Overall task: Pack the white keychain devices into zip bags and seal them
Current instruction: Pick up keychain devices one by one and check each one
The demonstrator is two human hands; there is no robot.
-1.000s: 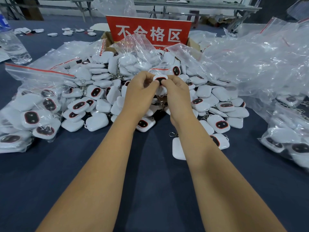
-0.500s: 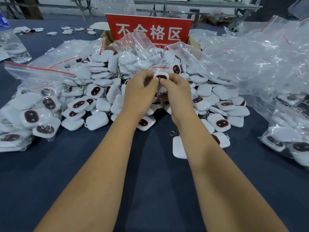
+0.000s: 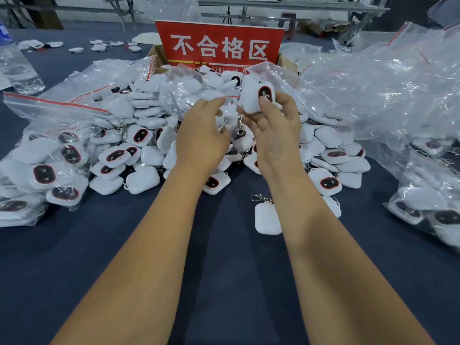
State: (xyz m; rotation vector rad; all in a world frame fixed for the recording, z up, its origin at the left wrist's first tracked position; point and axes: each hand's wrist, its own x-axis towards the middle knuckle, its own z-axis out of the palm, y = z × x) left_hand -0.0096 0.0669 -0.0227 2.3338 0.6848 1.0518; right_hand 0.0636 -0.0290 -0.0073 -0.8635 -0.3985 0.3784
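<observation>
Right hand (image 3: 273, 130) raised above the heap, clenched around one white rounded-square plastic keychain device (image 3: 256, 99), thumb pressed on its dark oval red-rimmed window, metal clasp dangling below. Left hand (image 3: 202, 135) just beside, fingers pinching the clear plastic of a small red-striped zip bag (image 3: 224, 113), mouth turned toward the held device; device not inside the bag. Underneath, a loose pile of matching white devices (image 3: 149, 150) spread over the dark blue tabletop (image 3: 224, 282). One single white device with clasp (image 3: 266, 217) lying apart, near the right forearm. Filled clear bags of devices (image 3: 42, 170) at far left, another at far right. Heap of empty crumpled clear bags (image 3: 385, 95) at upper right. Red sign with white Chinese characters (image 3: 220, 44) standing behind the pile. Clear plastic water bottle (image 3: 17, 68) at upper left.
</observation>
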